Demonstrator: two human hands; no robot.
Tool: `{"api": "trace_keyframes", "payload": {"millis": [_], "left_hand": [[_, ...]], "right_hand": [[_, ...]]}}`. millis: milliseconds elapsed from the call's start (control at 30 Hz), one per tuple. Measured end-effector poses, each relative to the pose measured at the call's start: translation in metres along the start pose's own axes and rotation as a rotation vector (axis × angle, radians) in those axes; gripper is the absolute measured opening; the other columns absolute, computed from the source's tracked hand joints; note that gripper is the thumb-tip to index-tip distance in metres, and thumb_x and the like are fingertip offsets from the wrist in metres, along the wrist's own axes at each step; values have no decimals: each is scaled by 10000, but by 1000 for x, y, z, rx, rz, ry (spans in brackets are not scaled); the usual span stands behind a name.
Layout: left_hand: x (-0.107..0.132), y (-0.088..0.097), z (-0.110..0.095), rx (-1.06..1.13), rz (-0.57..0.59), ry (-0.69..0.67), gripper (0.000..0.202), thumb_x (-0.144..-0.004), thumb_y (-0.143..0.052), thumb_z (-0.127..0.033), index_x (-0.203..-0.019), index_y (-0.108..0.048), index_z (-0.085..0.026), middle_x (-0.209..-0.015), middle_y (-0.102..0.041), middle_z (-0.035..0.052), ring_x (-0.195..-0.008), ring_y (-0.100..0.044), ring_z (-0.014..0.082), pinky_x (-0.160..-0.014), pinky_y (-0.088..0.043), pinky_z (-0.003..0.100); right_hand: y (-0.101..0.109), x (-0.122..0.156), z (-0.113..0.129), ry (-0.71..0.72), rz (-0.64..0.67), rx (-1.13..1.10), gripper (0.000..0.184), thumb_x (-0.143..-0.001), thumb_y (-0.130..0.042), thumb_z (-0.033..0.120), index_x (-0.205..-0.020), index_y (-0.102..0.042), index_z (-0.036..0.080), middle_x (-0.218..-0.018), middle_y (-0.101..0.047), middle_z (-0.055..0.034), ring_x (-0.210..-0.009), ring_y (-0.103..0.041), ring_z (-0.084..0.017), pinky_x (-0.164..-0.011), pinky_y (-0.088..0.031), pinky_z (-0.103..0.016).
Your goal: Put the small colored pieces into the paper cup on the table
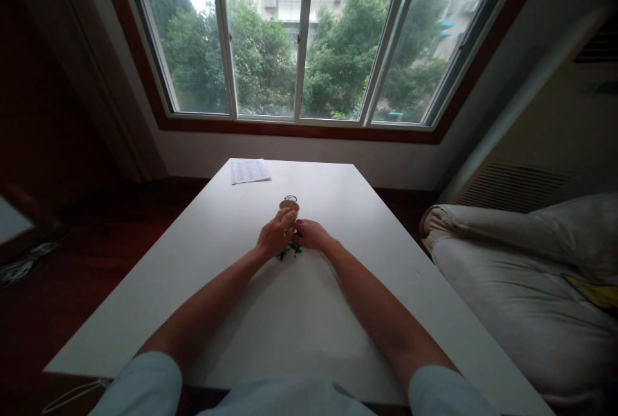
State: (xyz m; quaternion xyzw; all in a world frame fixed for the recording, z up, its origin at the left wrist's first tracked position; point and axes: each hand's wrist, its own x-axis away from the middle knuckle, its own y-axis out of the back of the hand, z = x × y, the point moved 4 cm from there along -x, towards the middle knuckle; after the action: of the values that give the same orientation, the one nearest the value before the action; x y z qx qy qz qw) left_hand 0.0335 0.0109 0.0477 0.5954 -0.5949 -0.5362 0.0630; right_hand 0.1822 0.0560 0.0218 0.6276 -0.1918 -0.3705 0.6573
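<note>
My left hand (277, 234) and my right hand (311, 234) meet over the middle of the white table (376, 261). The fingers of both are bent and drawn together at the tips; whatever they pinch is too small and covered to name. Just beyond the left fingers stands a small round container with a tan inside (288, 206), partly hidden by that hand. Small green and dark pieces (294, 250) lie on the table below the hands, close to both wrists. Behind the container is a thin dark ring-shaped outline (290, 198).
Printed papers (250, 171) lie at the far left corner of the table. A sofa or bed with pale covers (512, 274) stands along the right. Beyond the far edge is a wall with a wide window (299, 49). A white cord (77, 393) hangs at the near left.
</note>
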Motion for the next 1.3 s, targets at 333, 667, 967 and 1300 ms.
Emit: {"api": "trace_keyframes", "payload": {"millis": [333, 667, 967, 1300], "left_hand": [[5, 13, 17, -6, -129, 61, 430, -914, -502, -257, -1343, -535, -249, -1435, -469, 94, -1002, -628, 198, -799, -553, 320], [10, 7, 61, 35, -88, 209, 277, -882, -536, -220, -1128, -662, -224, -1205, -592, 64, -738, -623, 106, -724, -518, 261], [12, -4, 63, 9, 49, 160, 198, -856, -555, -224, -956, -726, -239, -987, -670, 38, -704, -610, 131, -702, -485, 266], [15, -9, 48, -13, 230, -25, 204, -848, -592, -275, -979, -749, -268, -955, -670, 61, -911, -612, 206, -821, -478, 304]], "right_hand": [[9, 1, 11, 6, 34, -7, 192, -882, -627, 313, -1048, -693, 244, -1085, -695, -62, -955, -622, -211, -770, -414, -260], [8, -1, 14, -10, 60, 24, 129, -871, -595, 232, -937, -706, 232, -985, -704, -55, -869, -622, -195, -709, -383, -254], [6, -1, 14, -9, 48, 19, 116, -851, -593, 211, -903, -697, 218, -926, -708, -54, -821, -619, -190, -692, -368, -256], [10, -2, 10, -24, -16, -20, 141, -867, -570, 211, -925, -698, 211, -965, -707, -55, -858, -613, -183, -734, -383, -249]]}}
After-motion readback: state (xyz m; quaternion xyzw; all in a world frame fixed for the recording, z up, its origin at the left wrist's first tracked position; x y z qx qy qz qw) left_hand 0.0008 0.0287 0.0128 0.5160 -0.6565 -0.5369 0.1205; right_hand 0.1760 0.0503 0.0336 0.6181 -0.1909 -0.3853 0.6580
